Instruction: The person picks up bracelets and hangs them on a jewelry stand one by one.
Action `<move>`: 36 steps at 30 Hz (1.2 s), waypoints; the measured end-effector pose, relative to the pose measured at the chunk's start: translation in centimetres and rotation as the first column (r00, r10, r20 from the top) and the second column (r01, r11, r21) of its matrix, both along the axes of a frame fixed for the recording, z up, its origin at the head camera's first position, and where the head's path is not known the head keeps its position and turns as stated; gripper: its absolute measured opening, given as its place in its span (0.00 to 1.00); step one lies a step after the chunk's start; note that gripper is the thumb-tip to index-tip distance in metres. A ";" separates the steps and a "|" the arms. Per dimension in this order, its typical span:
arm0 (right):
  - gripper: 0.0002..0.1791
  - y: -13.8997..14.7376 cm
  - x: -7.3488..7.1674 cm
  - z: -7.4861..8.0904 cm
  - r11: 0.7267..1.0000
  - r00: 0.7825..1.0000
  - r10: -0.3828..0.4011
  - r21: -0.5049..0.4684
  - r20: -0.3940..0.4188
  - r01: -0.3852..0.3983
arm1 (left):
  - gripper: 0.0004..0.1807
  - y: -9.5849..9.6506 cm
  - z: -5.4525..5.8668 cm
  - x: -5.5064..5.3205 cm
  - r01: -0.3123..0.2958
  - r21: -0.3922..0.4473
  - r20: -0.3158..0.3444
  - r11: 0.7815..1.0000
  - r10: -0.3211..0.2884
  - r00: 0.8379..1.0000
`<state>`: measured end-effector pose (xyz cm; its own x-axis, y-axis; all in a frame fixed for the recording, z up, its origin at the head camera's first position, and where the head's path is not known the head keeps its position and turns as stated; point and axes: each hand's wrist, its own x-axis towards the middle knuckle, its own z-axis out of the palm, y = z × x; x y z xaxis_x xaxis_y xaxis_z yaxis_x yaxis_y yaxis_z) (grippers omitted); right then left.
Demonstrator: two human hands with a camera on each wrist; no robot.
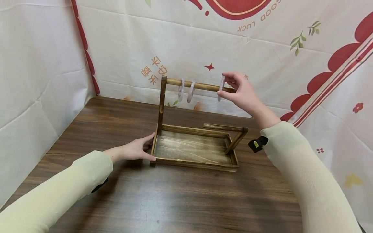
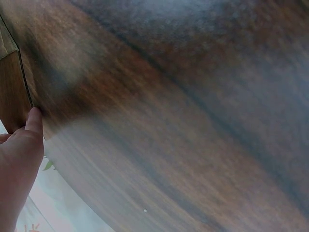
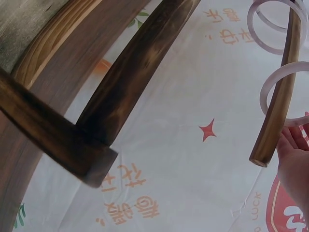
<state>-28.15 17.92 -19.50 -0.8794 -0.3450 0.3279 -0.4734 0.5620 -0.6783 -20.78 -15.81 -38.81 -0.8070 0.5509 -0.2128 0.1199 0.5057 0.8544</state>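
A wooden stand (image 1: 192,163) has a shallow tray base, a tall post at its left with a long upper bar (image 1: 204,86), and a lower arm (image 1: 224,127) at its right. My left hand (image 1: 135,149) grips the tray's left end, thumb at the front corner and forefinger along the end wall. Two pale lilac bangles (image 1: 181,90) hang on the upper bar near the post. With my right hand (image 1: 240,90) I pinch a third bangle (image 1: 221,88) between thumb and fingers; it encircles the bar near its free end (image 3: 259,162).
The stand stands on a dark wood-grain table (image 1: 180,197). Close behind and at both sides hang white printed cloths (image 1: 131,42). A black wrist device (image 1: 258,143) sits at the right sleeve cuff, near the lower arm.
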 end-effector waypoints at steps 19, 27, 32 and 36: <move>0.33 -2.1 -0.5 -0.5 0.998 0.998 0.054 0.018 -0.010 -0.054 | 0.57 0.1 0.1 0.1 -0.007 -0.018 -0.004 1.000 0.007 1.000; 0.33 -2.8 -0.4 -0.7 0.997 0.998 0.064 0.054 -0.023 -0.062 | 0.57 0.1 0.1 0.0 0.000 -0.016 -0.005 1.000 -0.001 1.000; 0.33 -3.2 -0.5 -0.7 0.993 0.996 0.080 0.084 -0.030 -0.078 | 0.57 0.0 0.2 0.0 -0.007 -0.015 0.002 1.000 0.007 1.000; 0.33 -3.4 -0.7 -0.8 0.988 0.993 0.101 0.124 -0.068 -0.092 | 0.57 0.1 0.3 0.1 -0.011 -0.016 0.008 1.000 0.011 1.000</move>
